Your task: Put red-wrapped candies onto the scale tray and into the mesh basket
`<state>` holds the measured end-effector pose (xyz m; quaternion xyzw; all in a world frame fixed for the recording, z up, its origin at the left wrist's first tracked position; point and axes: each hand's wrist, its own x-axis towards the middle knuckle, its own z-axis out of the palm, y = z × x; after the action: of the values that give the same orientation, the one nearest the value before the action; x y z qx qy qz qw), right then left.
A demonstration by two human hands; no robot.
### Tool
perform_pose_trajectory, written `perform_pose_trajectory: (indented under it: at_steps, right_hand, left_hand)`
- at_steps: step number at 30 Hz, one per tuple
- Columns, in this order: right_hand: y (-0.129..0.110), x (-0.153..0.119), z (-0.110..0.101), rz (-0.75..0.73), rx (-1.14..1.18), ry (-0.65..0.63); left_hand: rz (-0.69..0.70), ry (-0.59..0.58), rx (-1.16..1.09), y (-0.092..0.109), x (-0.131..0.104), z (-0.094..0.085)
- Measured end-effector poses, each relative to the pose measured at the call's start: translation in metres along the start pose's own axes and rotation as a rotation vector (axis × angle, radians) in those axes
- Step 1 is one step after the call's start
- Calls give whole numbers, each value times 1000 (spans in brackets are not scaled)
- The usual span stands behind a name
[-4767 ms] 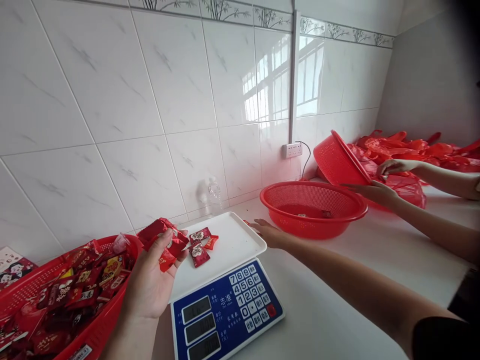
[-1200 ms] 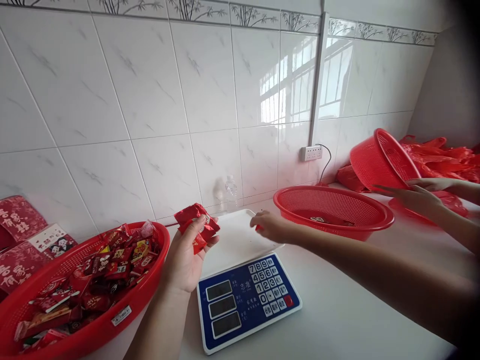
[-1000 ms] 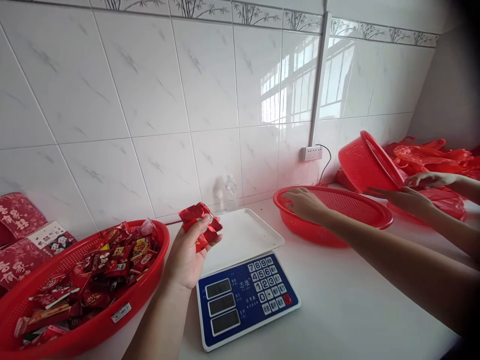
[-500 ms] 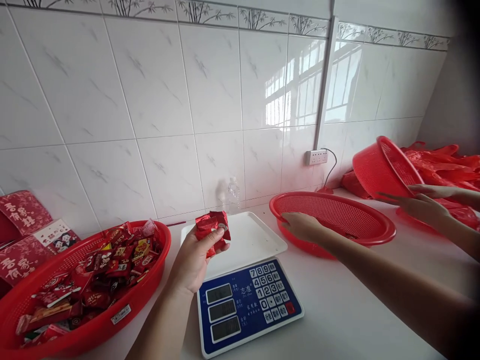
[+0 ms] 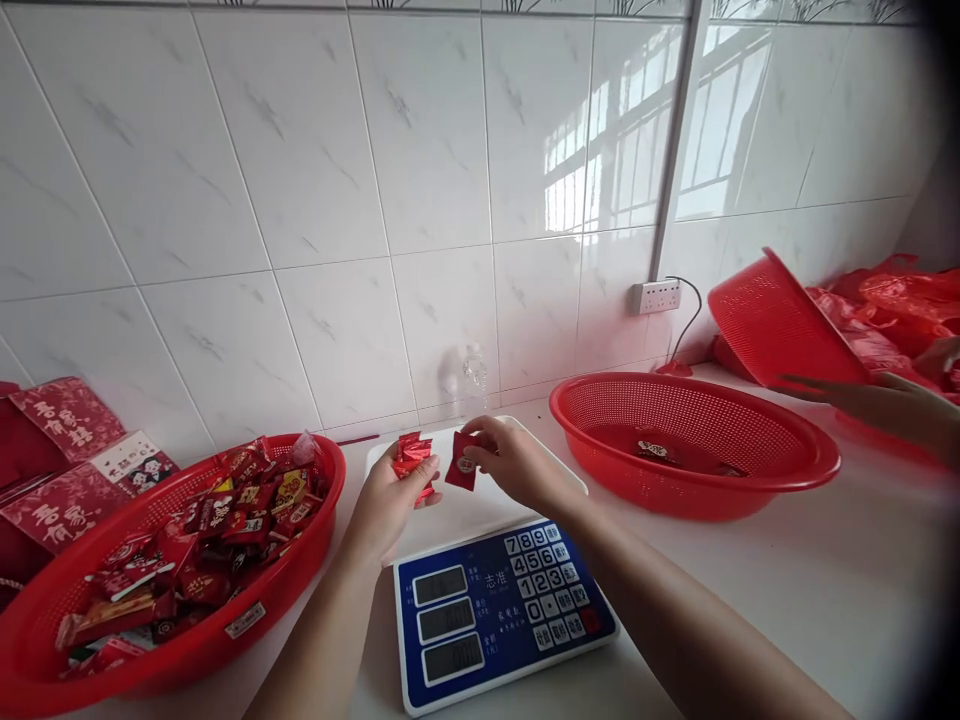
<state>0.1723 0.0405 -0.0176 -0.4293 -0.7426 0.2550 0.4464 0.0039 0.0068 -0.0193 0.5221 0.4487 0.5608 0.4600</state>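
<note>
Over the white pan of a weighing scale, my left hand is closed around several small red wrapped candies. Just to their right, my right hand pinches one flat red candy packet with a round pale label. A small gap separates this packet from those in my left hand. On the left, a red plastic basket holds a heap of mixed wrapped sweets. To the right of the scale, a second red basket has a few packets at its bottom.
Another person's hand is at a tilted red basket on the right, near red plastic bags. Printed red boxes stand far left. A clear bottle and a socket strip are by the wall.
My right hand has moved left from the right-hand basket to beside my left hand and now pinches a candy packet. My left hand still grips candies. The view has tilted slightly down.
</note>
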Motion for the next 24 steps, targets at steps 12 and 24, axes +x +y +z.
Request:
perform_pose_trajectory:
  at_steps: [12,24]
  right_hand:
    - [10,-1,-9,-9,-88,-34]
    - [10,0,-9,28,90,13]
  left_hand:
    - [-217,-49,-286,-3,0,13]
    - [39,-33,75,-7,-1,11]
